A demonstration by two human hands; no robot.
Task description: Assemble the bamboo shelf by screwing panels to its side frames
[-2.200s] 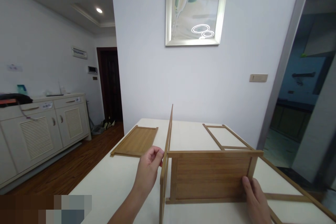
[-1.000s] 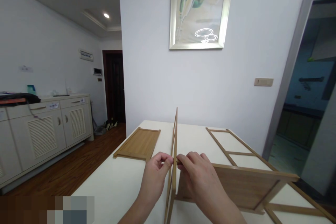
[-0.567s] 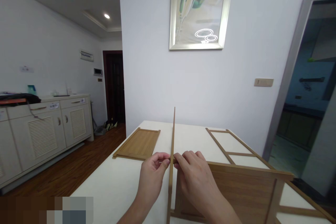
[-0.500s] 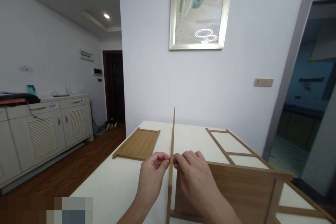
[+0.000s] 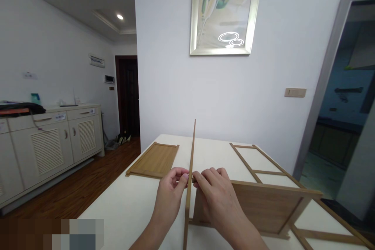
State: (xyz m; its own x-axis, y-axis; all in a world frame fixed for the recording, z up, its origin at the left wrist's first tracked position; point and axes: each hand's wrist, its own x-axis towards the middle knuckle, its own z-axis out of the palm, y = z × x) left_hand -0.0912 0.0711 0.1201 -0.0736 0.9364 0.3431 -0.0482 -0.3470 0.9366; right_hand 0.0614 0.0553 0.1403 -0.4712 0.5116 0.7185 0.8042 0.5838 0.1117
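A narrow wooden frame (image 5: 191,160) stands on edge over the table, seen almost end-on. Against its left face, my left hand (image 5: 171,193) is closed in a pinch at the height of the joint. Whatever lies between those fingertips is hidden. On the other side, my right hand (image 5: 218,197) grips the near end of a wooden panel (image 5: 269,207) at its top rail, close against the upright frame. The panel is tilted and reaches off to the right. My right fingers cover the spot where rail and frame meet.
Another wooden panel (image 5: 155,158) lies flat on the white table (image 5: 117,207) at the left. A long open wooden frame (image 5: 269,172) lies flat along the right side, partly behind the tilted panel. A white wall with a framed picture (image 5: 225,11) stands behind.
My right hand has moved from the panel's far right end to its joint end beside my left hand. Over the last half second, the panel's lower edge has swung away from me.
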